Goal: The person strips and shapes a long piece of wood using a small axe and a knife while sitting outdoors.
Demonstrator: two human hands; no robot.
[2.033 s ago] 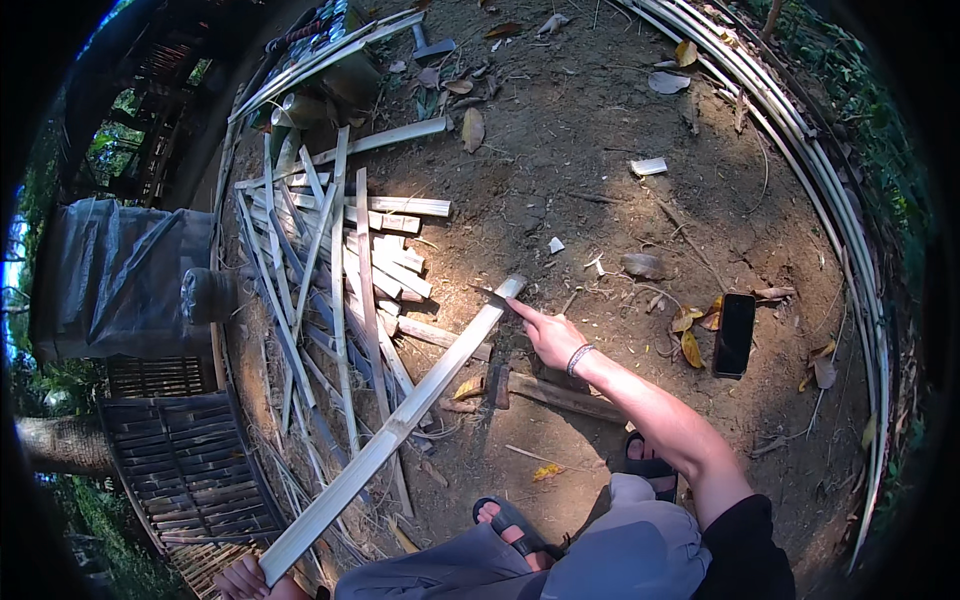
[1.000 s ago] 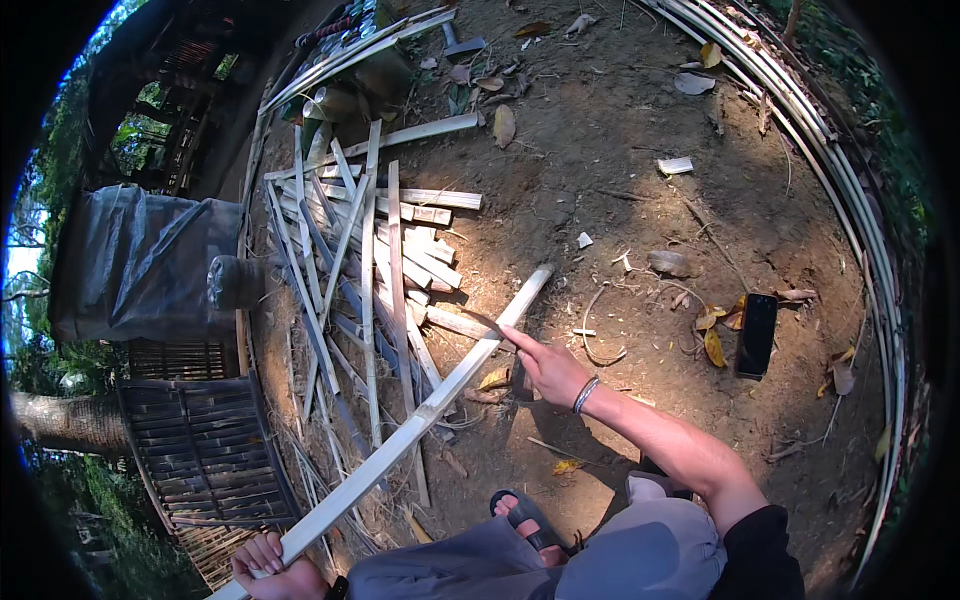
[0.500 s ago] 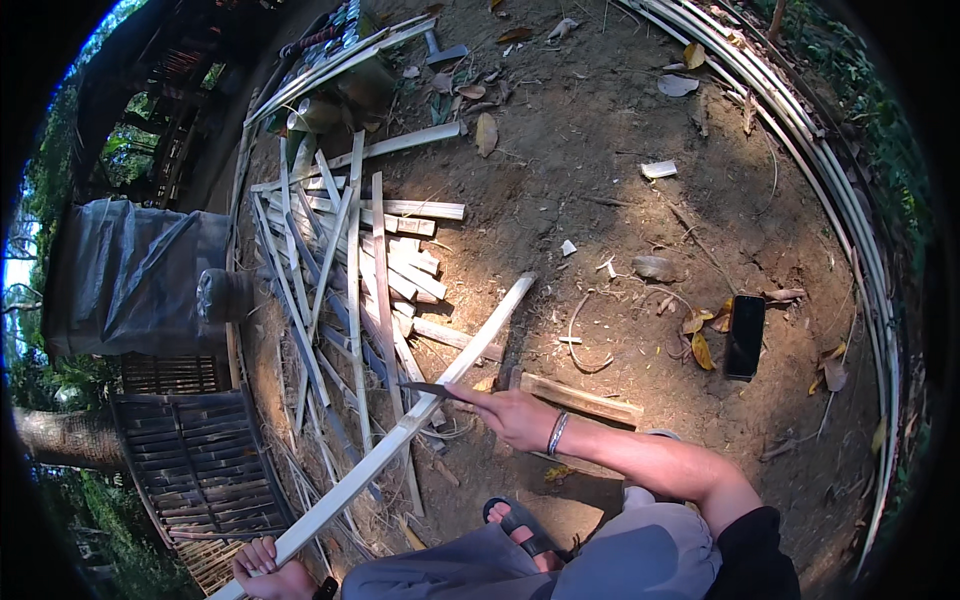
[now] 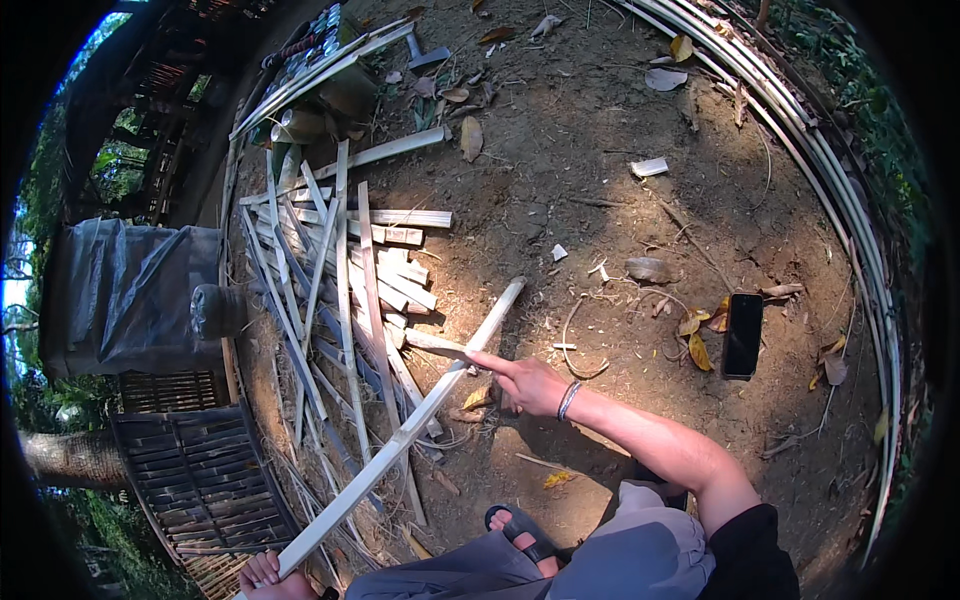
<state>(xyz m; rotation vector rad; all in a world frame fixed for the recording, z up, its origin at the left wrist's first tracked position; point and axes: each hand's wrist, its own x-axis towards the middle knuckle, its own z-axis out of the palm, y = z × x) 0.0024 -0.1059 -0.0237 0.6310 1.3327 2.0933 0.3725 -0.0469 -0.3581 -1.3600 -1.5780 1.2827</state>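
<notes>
My right hand [image 4: 535, 385], a banded bracelet at its wrist, is closed round a knife [image 4: 448, 349] whose handle is mostly covered by my fingers. Its blade lies across the upper part of a long pale bamboo strip [image 4: 385, 456]; whether it cuts in cannot be told. The strip slants from the lower left up to the middle of the view, its far end above the ground. Down at the lower edge, my left hand [image 4: 268, 578] is wrapped round the strip's near end.
Left of the strip lies a crossed pile of split bamboo [image 4: 350, 270]. A black phone [image 4: 742, 336] rests on the dirt to the right, near yellow leaves [image 4: 700, 350]. Farther off lies a metal-headed tool [image 4: 428, 57]. Long poles [image 4: 810, 130] curve along the right edge; a bamboo rack [image 4: 200, 475] stands left.
My right hand and the knife have moved up along the strip, toward its far end. My left hand still grips the near end, shifted slightly right in view.
</notes>
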